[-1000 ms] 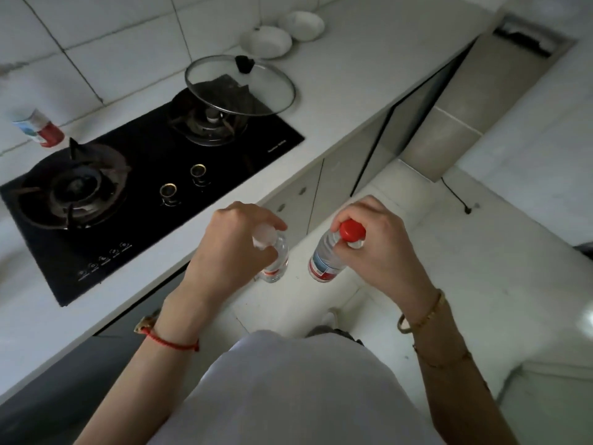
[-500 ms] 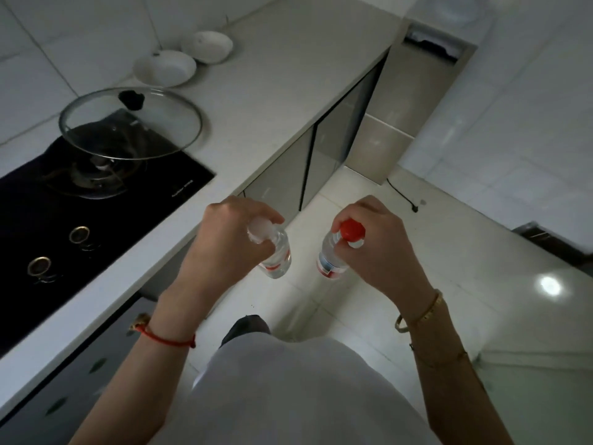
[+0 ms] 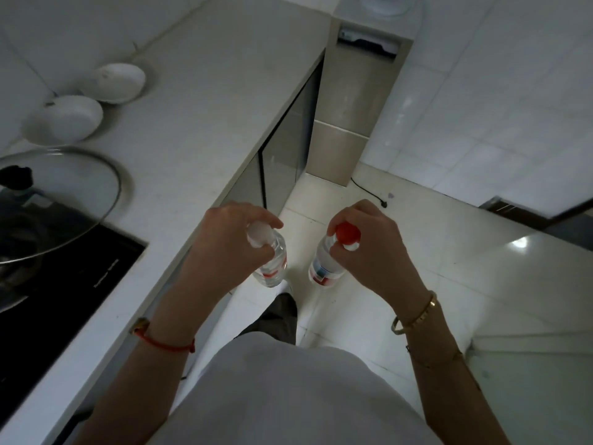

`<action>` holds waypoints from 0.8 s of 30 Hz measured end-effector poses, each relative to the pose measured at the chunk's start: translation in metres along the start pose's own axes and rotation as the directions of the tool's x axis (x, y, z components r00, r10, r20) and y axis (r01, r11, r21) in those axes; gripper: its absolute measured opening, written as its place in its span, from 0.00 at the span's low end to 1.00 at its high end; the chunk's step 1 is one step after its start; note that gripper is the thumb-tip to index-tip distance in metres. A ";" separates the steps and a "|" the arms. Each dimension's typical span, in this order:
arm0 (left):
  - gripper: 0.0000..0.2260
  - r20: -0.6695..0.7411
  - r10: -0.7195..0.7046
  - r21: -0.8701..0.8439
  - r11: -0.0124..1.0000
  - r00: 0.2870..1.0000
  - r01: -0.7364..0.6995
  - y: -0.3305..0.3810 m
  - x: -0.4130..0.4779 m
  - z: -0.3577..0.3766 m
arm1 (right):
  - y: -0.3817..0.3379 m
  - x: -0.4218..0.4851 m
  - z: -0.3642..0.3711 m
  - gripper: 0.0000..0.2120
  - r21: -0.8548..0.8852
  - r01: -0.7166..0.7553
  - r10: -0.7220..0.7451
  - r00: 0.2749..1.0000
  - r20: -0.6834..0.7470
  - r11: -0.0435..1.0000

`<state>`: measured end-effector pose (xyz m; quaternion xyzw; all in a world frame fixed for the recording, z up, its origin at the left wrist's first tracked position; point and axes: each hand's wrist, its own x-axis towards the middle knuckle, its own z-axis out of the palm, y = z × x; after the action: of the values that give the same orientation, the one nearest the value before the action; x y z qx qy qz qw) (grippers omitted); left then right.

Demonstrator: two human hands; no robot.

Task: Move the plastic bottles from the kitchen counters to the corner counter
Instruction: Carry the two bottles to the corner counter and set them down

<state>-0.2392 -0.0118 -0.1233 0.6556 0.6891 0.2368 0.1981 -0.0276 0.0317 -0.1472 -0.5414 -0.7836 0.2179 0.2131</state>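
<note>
White shirt (image 3: 288,396), red wrist cord (image 3: 167,345), gold bangles (image 3: 417,316)

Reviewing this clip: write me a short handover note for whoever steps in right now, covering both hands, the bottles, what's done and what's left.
Left hand: gripping the white-capped bottle by its neck.
Right hand: gripping the red-capped bottle by its neck.
Both bottles hang upright over the floor, beside the counter edge, apart from each other.
Done: two bottles picked up.
Left: carry them to the corner counter and set them down; no other bottles are in view.

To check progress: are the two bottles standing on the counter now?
No, both bottles hang over the floor, held by the caps.
</note>
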 end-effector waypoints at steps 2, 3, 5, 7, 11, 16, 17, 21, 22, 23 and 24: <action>0.16 0.011 0.002 -0.024 1.000 1.000 -0.002 -0.001 0.031 0.002 | 0.009 0.027 -0.003 0.09 -0.001 -0.012 0.012 1.000 -0.007 1.000; 0.16 0.017 0.009 -0.031 0.999 1.000 -0.008 0.000 0.047 0.002 | 0.013 0.042 -0.006 0.09 0.005 -0.014 0.014 1.000 -0.013 1.000; 0.16 0.019 0.034 -0.048 0.998 0.999 -0.033 0.000 0.079 0.003 | 0.020 0.070 -0.010 0.09 0.005 -0.028 0.028 0.999 -0.021 1.000; 0.16 0.022 0.060 -0.060 0.997 0.998 -0.058 0.002 0.110 0.004 | 0.027 0.098 -0.013 0.10 -0.004 -0.043 0.042 0.998 -0.039 0.999; 0.15 0.010 0.152 -0.050 0.987 0.988 -0.151 0.005 0.169 0.005 | 0.042 0.152 -0.018 0.10 -0.012 -0.056 0.055 0.996 -0.074 0.998; 0.15 0.055 0.177 -0.041 0.984 0.983 -0.175 0.006 0.236 0.008 | 0.059 0.206 -0.025 0.11 -0.006 -0.079 0.078 0.991 -0.110 0.997; 0.15 0.063 0.182 -0.034 0.983 0.981 -0.180 0.006 0.248 0.009 | 0.063 0.215 -0.026 0.12 -0.001 -0.084 0.083 0.990 -0.111 0.996; 0.14 0.086 0.192 -0.034 0.981 0.978 -0.189 0.008 0.293 0.014 | 0.080 0.252 -0.030 0.11 0.018 -0.102 0.104 0.987 -0.120 0.995; 0.14 0.088 0.193 -0.035 0.981 0.977 -0.191 0.010 0.303 0.015 | 0.085 0.261 -0.031 0.11 0.022 -0.103 0.105 0.987 -0.118 0.994; 0.14 0.088 0.190 -0.035 0.982 0.978 -0.187 0.011 0.314 0.017 | 0.090 0.269 -0.032 0.11 0.025 -0.103 0.105 0.988 -0.115 0.994; 0.14 0.087 0.182 -0.039 0.983 0.979 -0.180 0.013 0.324 0.019 | 0.095 0.279 -0.033 0.11 0.025 -0.102 0.104 0.988 -0.112 0.994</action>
<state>-0.2378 0.3128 -0.1193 0.7224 0.6133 0.2347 0.2166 -0.0269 0.3279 -0.1480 -0.5905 -0.7391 0.2052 0.2508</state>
